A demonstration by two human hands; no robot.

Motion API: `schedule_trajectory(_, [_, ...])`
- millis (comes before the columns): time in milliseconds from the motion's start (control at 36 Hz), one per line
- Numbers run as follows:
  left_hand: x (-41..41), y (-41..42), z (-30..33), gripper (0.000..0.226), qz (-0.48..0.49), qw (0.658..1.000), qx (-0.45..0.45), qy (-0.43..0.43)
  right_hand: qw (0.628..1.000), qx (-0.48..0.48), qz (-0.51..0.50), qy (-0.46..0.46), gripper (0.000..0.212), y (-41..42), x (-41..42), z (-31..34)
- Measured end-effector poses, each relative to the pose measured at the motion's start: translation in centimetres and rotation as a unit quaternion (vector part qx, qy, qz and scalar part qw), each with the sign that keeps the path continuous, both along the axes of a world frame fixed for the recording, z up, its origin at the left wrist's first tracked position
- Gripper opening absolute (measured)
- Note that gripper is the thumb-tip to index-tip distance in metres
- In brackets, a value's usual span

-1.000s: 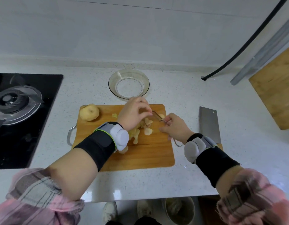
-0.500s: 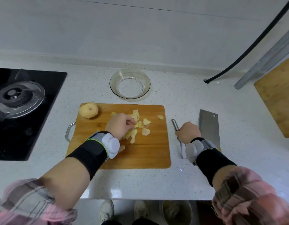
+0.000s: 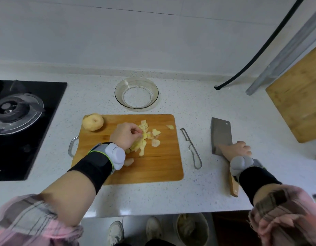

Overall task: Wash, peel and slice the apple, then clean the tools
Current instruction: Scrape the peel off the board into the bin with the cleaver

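Apple [image 3: 93, 124] peeled, unsliced. Left hand [image 3: 124, 136] pinches peel scraps [image 3: 144, 137]; right hand [image 3: 236, 149] closes around cleaver [image 3: 221, 134] handle. Slicing, cleaning remain.

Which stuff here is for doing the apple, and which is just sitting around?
For the job: apple, peels, board, peeler, cleaver, bowl, left hand, right hand.

Lying about: stove, hose, second board, bin.

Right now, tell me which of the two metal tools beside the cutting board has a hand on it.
The cleaver: the right hand rests at its handle end. The peeler lies untouched.
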State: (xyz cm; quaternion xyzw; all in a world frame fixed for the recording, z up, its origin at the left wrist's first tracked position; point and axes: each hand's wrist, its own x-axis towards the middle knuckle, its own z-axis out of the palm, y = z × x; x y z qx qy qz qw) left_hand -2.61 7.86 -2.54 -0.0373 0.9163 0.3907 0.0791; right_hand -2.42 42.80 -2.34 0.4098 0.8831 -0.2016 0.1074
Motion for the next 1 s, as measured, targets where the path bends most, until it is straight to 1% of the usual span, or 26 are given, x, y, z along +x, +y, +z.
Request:
schedule_trajectory(83, [-0.4,0.8,0.0,0.015,-0.031,1.000,0.000,0.000,0.999,-0.011,0.016,-0.036,0.103,0.6,1.0,-0.4])
schedule_trajectory(139, [-0.7,1.4,0.0,0.017,-0.037,0.999,0.000,0.010,0.998,-0.015,0.042,-0.045,0.102,1.0,1.5,-0.7])
schedule_trajectory(250, [-1.1,2.7,0.2,0.021,-0.069,0.997,-0.021,0.016,0.996,-0.059,0.056,-0.041,0.072,1.6,2.3,-0.2])
schedule_trajectory(333, [-1.4,3.6,0.3,0.027,-0.098,0.994,-0.039,0.016,0.993,-0.074,0.070,-0.061,0.056,1.5,2.4,0.3])
schedule_trajectory(417, [-1.9,4.5,0.2,0.034,-0.140,0.987,-0.083,0.011,0.990,-0.081,0.086,-0.072,0.032,1.6,2.5,0.5])
schedule_trajectory(500, [-2.2,5.5,0.3,0.040,-0.187,0.977,-0.103,0.004,0.991,-0.107,0.071,-0.029,0.018,2.0,2.6,0.6])
schedule_trajectory(556, [-2.4,6.2,0.2,0.047,-0.229,0.966,-0.118,-0.002,0.988,-0.136,0.070,0.018,0.003,1.5,2.7,1.2])
schedule_trajectory(583, [-2.5,6.5,0.1,0.053,-0.249,0.960,-0.129,-0.009,0.985,-0.155,0.061,0.051,0.007,1.3,2.7,1.5])
schedule_trajectory(639, [-2.9,7.2,0.0,0.062,-0.280,0.948,-0.153,-0.017,0.970,-0.210,0.041,0.113,0.003,0.8,2.6,2.1])
schedule_trajectory(667, [-3.2,7.6,-0.1,0.063,-0.298,0.939,-0.173,-0.018,0.964,-0.226,0.037,0.134,0.012,0.7,2.5,2.4])
schedule_trajectory(695, [-3.4,8.2,-0.1,0.064,-0.316,0.927,-0.200,-0.019,0.960,-0.237,0.038,0.146,0.021,0.7,2.5,2.7])
schedule_trajectory(750, [-3.5,8.9,-0.1,0.065,-0.339,0.903,-0.261,-0.035,0.952,-0.256,0.047,0.159,0.031,0.1,2.3,3.4])
schedule_trajectory(806, [-3.5,9.0,-0.3,0.063,-0.353,0.884,-0.303,-0.046,0.947,-0.269,0.069,0.164,0.033,-0.9,2.2,4.1])
schedule_trajectory(834, [-3.5,9.1,-0.4,0.062,-0.356,0.880,-0.312,-0.044,0.944,-0.275,0.083,0.161,0.033,-1.5,2.0,4.4])
schedule_trajectory(917, [-3.3,8.3,-1.0,0.055,-0.331,0.892,-0.307,0.003,0.939,-0.288,0.121,0.142,0.031,-3.5,1.8,4.4])
schedule_trajectory(1000, [-3.0,6.9,-1.1,0.040,-0.290,0.917,-0.265,0.072,0.933,-0.292,0.162,0.131,0.029,-5.7,1.5,3.8])
